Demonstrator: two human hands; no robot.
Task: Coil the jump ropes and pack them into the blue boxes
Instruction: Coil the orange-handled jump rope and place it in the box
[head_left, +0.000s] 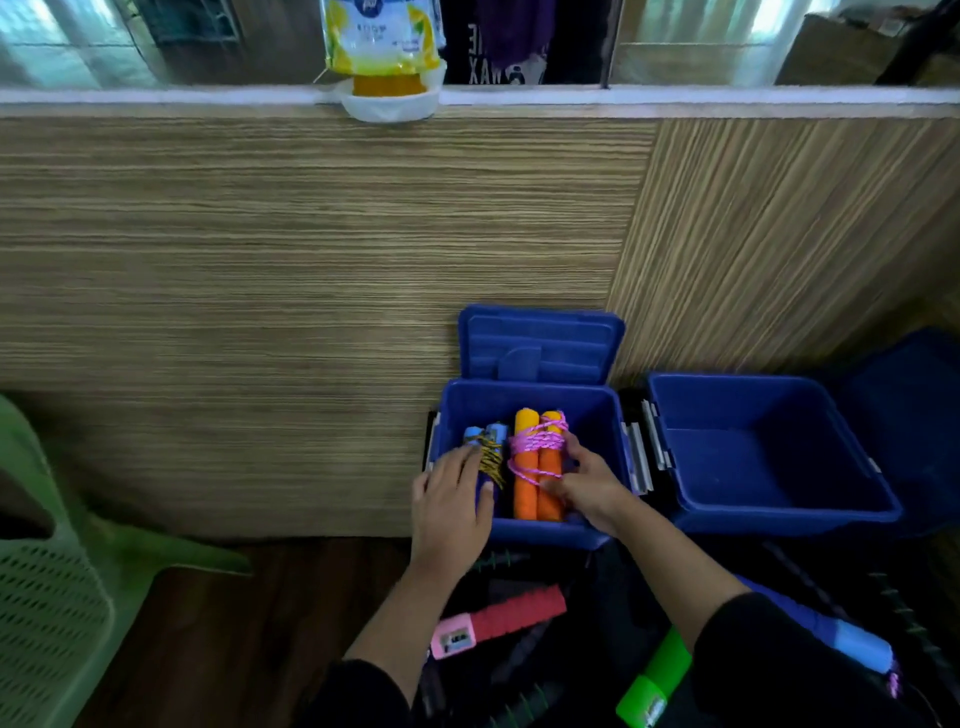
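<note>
An open blue box (524, 400) stands in front of me with its lid (540, 343) leaning back against the wooden wall. Inside lie two coiled jump ropes: one with blue handles (488, 434) bound in a black-and-yellow cord, one with orange handles (535, 457) bound in a pink cord. My left hand (449, 499) rests flat on the blue-handled bundle, fingers fairly straight. My right hand (587, 483) grips the orange bundle from the right. A second blue box (769, 452) stands empty to the right.
Loose rope handles lie near my lap: a red one with a pink counter (498, 621), a green one (654, 680) and a blue one (852, 644). A green plastic chair (57, 571) stands at the left. Another dark blue shape (909, 415) sits far right.
</note>
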